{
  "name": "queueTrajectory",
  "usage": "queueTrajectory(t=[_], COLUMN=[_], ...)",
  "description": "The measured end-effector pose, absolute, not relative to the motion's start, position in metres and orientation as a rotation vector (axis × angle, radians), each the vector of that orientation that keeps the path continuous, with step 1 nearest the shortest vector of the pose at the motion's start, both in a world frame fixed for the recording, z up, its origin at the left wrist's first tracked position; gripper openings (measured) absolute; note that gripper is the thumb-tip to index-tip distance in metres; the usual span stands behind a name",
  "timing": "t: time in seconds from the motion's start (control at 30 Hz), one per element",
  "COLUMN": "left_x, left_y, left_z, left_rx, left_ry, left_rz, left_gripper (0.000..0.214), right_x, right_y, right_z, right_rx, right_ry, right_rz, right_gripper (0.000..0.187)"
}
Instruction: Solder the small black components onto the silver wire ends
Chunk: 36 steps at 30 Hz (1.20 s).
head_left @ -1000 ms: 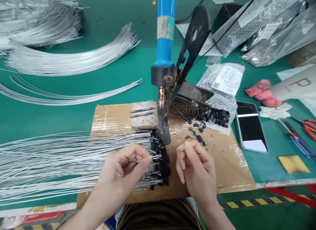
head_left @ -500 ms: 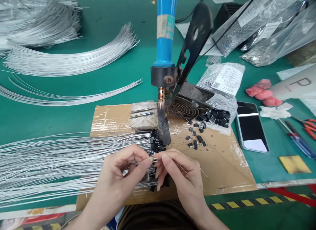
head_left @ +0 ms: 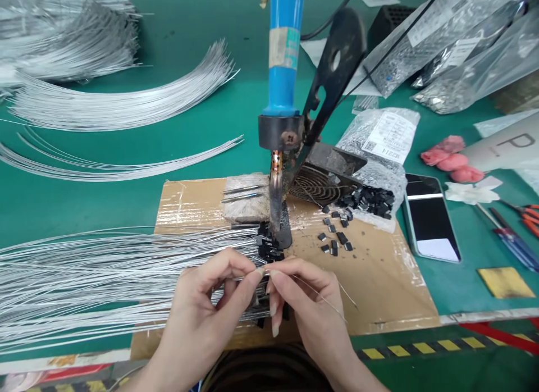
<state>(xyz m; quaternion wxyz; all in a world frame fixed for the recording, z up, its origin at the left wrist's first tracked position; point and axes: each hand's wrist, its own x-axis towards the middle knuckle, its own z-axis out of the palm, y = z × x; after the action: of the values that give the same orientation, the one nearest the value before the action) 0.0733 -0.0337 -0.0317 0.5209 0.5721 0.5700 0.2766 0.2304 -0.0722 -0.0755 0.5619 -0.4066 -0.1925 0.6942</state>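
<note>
In the head view my left hand (head_left: 206, 308) is closed, thumb and forefinger pinching a thin wire just in front of the soldering iron. My right hand (head_left: 315, 296) meets it there, pinching the same wire. Two fine wire ends (head_left: 322, 297) stick out rightward past my right fingers. What lies exactly between the fingertips is hidden. Grey wires (head_left: 105, 279) run in from the left beneath my left hand. Small black connectors (head_left: 268, 247) cluster at their right ends. Above the hands stands a soldering iron (head_left: 286, 89) with a blue handle and bent tip, pointing down.
Loose black parts (head_left: 336, 246) are scattered on the cardboard (head_left: 379, 285), right of the iron. A plastic bag (head_left: 385, 139) spills more of them. Farther right lie a phone (head_left: 432, 218), a yellow sponge (head_left: 506, 282) and pliers (head_left: 528, 215). Wire bundles (head_left: 126, 108) lie back left.
My right thumb and forefinger have shifted slightly left, closer to my left fingertips. The view has moved a little; both hands keep their pinch.
</note>
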Motion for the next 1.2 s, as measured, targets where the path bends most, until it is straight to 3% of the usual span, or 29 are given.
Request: queueTrajectory(t=[0.73,1.2], left_x=[0.079,0.087], left_y=[-0.040,-0.044], left_z=[-0.030,-0.035], left_rx=[1.343,1.393], left_ry=[1.434,1.464], left_rz=[0.619,0.766], left_gripper=[0.024,0.017], right_x=[0.240,0.233], right_y=[-0.066,-0.064], right_z=[-0.077,-0.073], right_rx=[-0.936,-0.941], right_ry=[-0.312,-0.239], right_rz=[1.800,1.737], right_gripper=[0.016,0.018])
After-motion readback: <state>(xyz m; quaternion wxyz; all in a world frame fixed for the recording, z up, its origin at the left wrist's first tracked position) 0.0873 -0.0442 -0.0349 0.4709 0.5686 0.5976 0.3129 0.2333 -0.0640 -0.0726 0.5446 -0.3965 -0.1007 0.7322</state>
